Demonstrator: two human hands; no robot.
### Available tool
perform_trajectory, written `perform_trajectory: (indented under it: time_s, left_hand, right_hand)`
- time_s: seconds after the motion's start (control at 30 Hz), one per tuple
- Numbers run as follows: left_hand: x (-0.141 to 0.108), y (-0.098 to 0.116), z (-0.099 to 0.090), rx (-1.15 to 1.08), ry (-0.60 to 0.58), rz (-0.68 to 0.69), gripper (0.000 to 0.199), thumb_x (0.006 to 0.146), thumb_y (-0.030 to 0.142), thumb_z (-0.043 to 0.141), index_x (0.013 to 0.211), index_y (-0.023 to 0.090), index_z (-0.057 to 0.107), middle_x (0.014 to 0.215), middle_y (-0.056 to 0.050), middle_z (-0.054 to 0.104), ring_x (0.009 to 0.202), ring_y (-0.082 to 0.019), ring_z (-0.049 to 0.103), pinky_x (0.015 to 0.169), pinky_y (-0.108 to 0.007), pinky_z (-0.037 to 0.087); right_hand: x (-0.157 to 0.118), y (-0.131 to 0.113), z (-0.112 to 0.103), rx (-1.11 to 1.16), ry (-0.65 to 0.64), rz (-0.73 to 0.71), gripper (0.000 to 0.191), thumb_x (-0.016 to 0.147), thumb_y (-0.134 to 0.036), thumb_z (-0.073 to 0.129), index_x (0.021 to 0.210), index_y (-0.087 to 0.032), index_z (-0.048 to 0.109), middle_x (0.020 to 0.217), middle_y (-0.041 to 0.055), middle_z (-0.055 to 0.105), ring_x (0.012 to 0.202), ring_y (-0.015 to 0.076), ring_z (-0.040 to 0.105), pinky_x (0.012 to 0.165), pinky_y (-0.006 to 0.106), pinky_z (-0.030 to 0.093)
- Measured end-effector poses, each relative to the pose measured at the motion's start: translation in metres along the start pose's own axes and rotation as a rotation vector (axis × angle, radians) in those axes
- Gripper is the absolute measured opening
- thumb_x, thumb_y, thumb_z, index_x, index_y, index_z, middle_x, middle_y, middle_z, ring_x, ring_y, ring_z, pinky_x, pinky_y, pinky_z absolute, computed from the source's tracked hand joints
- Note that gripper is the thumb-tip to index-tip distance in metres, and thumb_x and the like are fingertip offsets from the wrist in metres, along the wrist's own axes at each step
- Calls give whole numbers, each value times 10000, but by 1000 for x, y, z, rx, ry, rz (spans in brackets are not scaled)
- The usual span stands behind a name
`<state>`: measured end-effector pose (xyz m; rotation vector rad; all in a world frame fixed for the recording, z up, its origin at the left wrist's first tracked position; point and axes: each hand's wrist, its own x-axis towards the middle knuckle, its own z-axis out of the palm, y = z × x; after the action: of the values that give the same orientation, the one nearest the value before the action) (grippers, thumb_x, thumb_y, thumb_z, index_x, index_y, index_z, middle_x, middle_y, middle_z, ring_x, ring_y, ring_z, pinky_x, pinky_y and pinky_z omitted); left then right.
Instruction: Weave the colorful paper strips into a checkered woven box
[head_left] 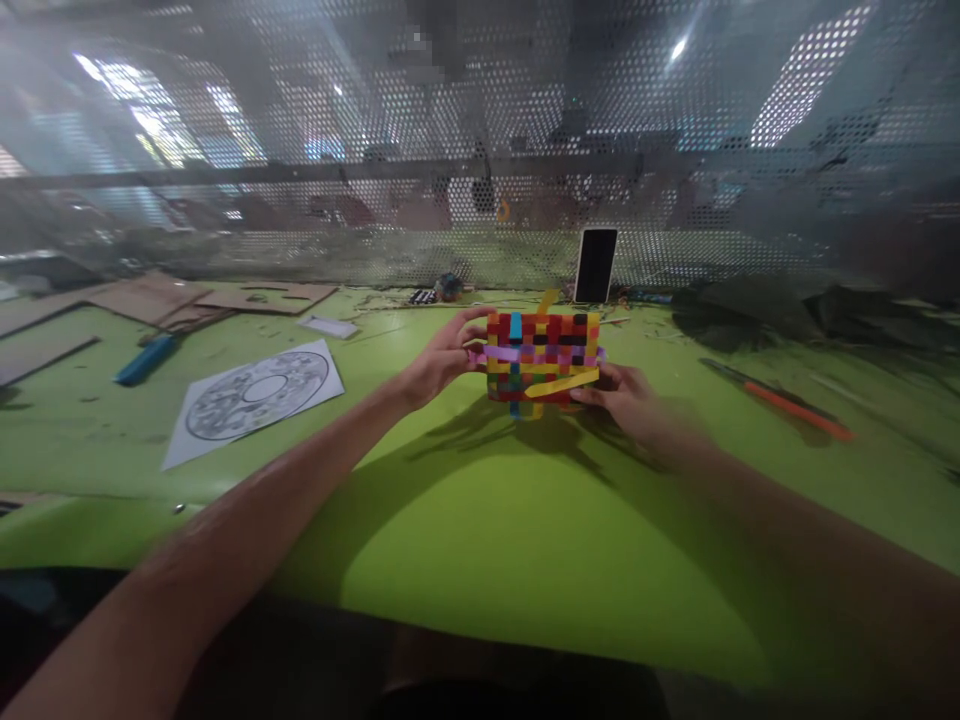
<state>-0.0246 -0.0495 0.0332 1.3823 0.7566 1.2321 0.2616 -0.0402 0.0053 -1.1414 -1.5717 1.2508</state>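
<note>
Cardboard pieces (150,297), printed sheet (255,402) and green worktable (465,540) suggest a craft workshop.

We see a rectangular multicoloured weave (547,337) of smooth strips (562,384), a faintly glossy lime-green tabletop (555,540), matt brown cardboard (150,298).

A rectangular woven piece (551,340) of red, yellow, black, purple, green and blue strips is upright, broad face forward. Loose ends protrude; one yellow strip (561,384) slants across its lower front.
</note>
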Motion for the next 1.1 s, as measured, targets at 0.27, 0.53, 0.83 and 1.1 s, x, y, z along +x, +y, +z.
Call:
perform_trajectory:
  time_s: [0.27, 0.53, 0.83, 1.1]
  left_hand:
    - [5, -9, 3, 164, 194, 45, 420, 694, 341, 888, 979, 185, 623, 907, -4, 689, 750, -121, 667, 650, -220, 555]
    - [7, -11, 1, 74, 233, 25, 507, 553, 357, 982, 905, 140, 688, 791, -19, 732, 681, -132, 686, 640, -244, 556]
    - [2, -4, 9, 136, 124, -68, 479, 545, 386, 986, 873, 129, 752, 814, -53, 767, 702, -144, 699, 663, -250, 562]
    - [-2, -4, 18, 298, 136, -137, 423, 592, 449, 946, 756, 132, 720, 657, -22, 706, 552, -102, 593, 506, -205, 441]
  right_hand:
    - [-5, -5, 4, 5, -84, -41, 277, 687, -293, 857, 935, -217, 761, 1011, 70, 775, 874, 236, 724, 853, 420, 618]
    - [-8, -12, -3, 137, -178, 6, 474, 622, -225, 841, 1083, -231, 726, 1139, 68, 759, 1054, 275, 703, 951, 427, 590]
    - [-3, -28, -12, 189, -123, 18, 206, 796, -381, 713, 954, -257, 759, 1054, 76, 771, 1046, 303, 701, 945, 459, 570]
    - [-13, -30, 2, -137, -178, -10, 293, 698, -453, 857, 852, -209, 806, 892, 43, 790, 803, 200, 692, 792, 333, 555]
